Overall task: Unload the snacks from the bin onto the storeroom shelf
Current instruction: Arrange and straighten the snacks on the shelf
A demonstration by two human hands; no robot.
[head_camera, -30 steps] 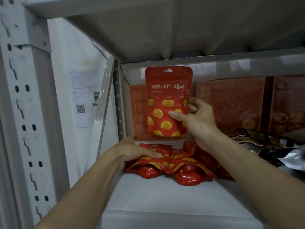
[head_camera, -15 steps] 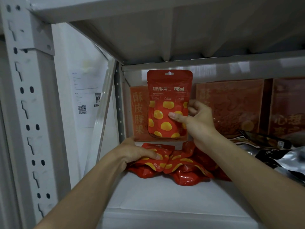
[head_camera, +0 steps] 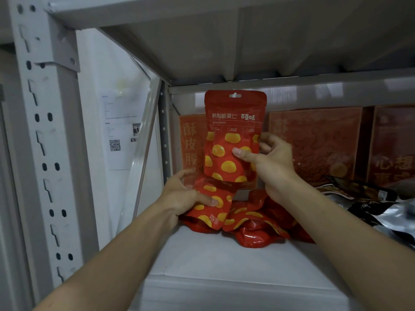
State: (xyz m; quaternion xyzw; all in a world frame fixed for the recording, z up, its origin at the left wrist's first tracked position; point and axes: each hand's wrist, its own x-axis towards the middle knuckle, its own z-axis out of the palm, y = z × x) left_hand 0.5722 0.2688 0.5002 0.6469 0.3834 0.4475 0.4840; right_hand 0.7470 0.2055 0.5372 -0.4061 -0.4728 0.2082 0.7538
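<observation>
Left hand: low, arm stretched out, pinches the lower bag.
Right hand: higher, arm stretched out, pinches the upper bag.

Storeroom, indicated by a slotted steel upright, red snack pouches heaped on a white shelf, red boxes ranged along the back, a QR-coded notice posted on the wall.

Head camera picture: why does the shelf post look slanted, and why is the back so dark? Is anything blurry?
Head view: the wide lens slants the post near the left edge; light is dim, so the boxes at the back sit in shade; the silver bags catch glare; the pouch in the right hand reads sharp, the wall notice soft.
</observation>
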